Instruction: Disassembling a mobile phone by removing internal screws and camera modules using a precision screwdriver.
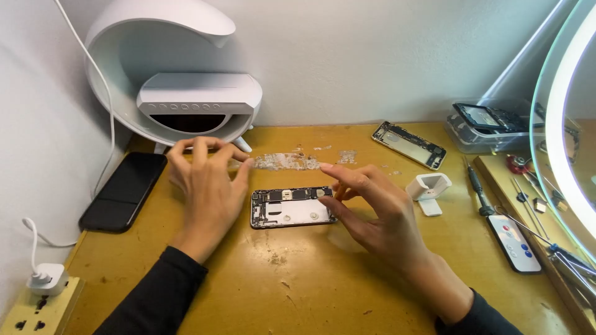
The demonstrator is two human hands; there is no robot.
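**Opened phone chassis, both hands hovering — how I'd handle this bit**

While the opened phone chassis point(292, 207) lies flat in the middle of the tabletop point(347, 285), back down with its boards and silver plate showing, neither hand has hold of it. My left hand point(208, 186) is spread open just left of the chassis, fingers loose, gripping nothing. My right hand point(379, 214) is open too, fingertips close by the right end of the chassis; whether they actually touch it I can't tell.

If it were me picking at those internals, I'd pin the frame with the left palm-side fingers so it doesn't skate, and work with only the right fingertips, low and slow. Tiny parts bounce.

Further out: a white phone stand point(429, 188) to the right, a second gutted phone point(410, 144) behind it, a screwdriver point(477, 186) and a small remote point(513, 242) near the right edge. A black phone point(124, 190) lies on the left, with a white arched lamp point(180, 74) at the back.

Surface is scuffed yellow wood with a patch of torn tape residue point(288, 161) behind the chassis. Plain white walls, a ring light point(559, 124) on the right.
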